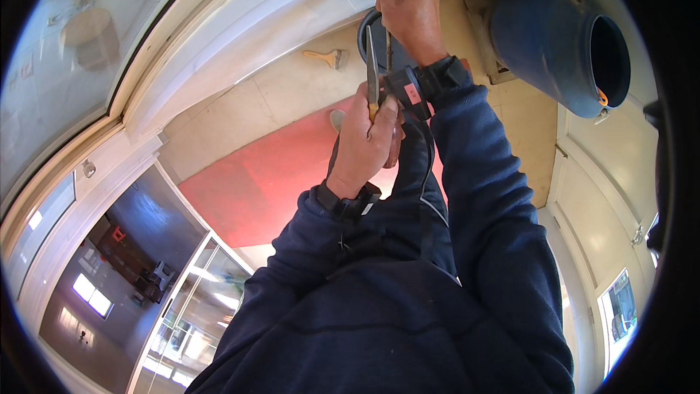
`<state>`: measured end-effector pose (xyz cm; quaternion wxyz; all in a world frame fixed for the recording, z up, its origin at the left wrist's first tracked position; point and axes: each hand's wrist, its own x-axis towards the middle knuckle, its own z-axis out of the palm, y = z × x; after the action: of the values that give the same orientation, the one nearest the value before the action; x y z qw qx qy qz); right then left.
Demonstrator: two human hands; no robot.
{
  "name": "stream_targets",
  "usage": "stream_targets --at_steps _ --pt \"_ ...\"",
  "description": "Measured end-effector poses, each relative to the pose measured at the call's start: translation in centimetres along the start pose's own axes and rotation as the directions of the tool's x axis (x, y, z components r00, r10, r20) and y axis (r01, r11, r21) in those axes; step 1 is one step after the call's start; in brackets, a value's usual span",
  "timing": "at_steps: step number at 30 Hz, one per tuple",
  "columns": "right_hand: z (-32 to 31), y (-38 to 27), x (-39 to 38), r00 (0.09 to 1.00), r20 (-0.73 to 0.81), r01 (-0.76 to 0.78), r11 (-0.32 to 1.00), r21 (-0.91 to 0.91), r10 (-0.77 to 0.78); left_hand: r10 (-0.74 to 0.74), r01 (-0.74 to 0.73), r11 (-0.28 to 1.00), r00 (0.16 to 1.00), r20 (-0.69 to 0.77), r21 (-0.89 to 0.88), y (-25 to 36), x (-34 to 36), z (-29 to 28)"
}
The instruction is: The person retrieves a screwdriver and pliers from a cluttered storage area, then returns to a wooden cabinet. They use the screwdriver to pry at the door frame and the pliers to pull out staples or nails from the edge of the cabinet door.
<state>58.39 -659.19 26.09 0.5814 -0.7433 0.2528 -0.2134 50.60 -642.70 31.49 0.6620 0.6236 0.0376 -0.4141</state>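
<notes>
Two hands raised; left hand (367,144) grips blade tool (372,73); right hand (410,9) pinches rod (386,7)

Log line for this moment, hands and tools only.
left hand: holds putty knife, blade up | right hand: pinches thin rod at white frame | blue barrel right

Bright daylight, window glare lower left, strong fisheye bending, dark rim.
</notes>
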Motion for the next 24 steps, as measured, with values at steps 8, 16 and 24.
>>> stream_targets --at_steps 8,16,24 --pt "4.4 0.1 -1.8 0.995 0.031 0.103 0.966 -0.236 -0.099 -0.013 0.016 0.999 0.998 -0.058 0.040 0.7 -2.4 -2.3" --pt "2.8 0.4 -0.8 0.983 -0.163 0.043 0.969 -0.243 -0.084 0.003 -0.002 0.987 1.000 -0.006 0.160 1.7 -1.0 -2.6" --pt "6.7 0.0 -2.3 0.994 -0.055 0.075 0.962 -0.261 -0.092 -0.099 0.122 0.974 0.987 -0.126 0.189 2.0 -2.4 -4.6"
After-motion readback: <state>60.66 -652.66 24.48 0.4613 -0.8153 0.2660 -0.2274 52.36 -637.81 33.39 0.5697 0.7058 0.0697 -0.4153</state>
